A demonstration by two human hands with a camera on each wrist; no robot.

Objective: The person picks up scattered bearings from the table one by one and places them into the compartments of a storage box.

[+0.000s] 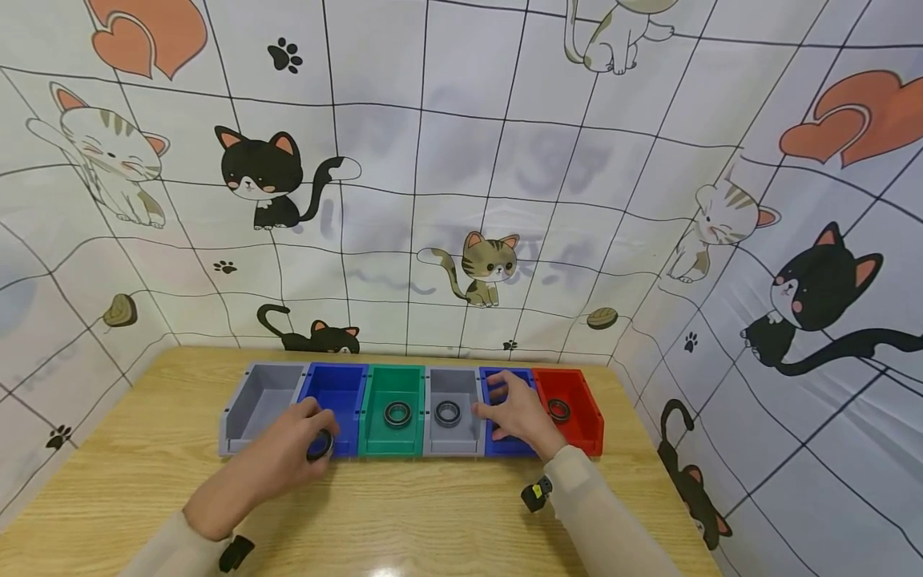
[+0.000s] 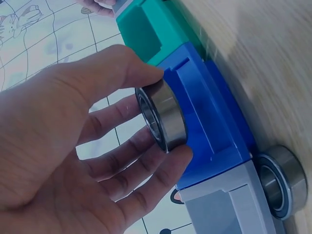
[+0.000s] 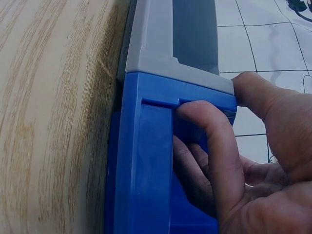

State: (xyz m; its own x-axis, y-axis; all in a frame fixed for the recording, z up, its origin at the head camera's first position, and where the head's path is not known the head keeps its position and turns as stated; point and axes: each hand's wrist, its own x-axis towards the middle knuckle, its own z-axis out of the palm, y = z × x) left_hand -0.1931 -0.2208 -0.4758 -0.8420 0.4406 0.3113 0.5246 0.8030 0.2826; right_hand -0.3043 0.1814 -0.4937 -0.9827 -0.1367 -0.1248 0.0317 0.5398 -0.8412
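Observation:
My left hand (image 1: pixel 296 441) pinches a bearing (image 2: pixel 165 114), a steel ring with a dark inner face, between thumb and fingertips. It hovers in front of the left blue bin (image 2: pixel 209 112). Another bearing (image 2: pixel 282 181) stands on edge on the table against the front of the left grey bin (image 2: pixel 219 204). Over on the right, my right hand (image 1: pixel 521 413) reaches into the second blue bin (image 3: pixel 153 161), fingers bent inside it. Whatever lies between those fingers is hidden. One bearing (image 1: pixel 397 413) lies in the green bin, one (image 1: pixel 447 413) in the middle grey bin.
Several bins stand side by side on the wooden table (image 1: pixel 404 513). At the right end, a red bin (image 1: pixel 587 417) holds a bearing (image 1: pixel 558 409). A cat-printed sheet (image 1: pixel 382 160) hangs behind the table and along its sides.

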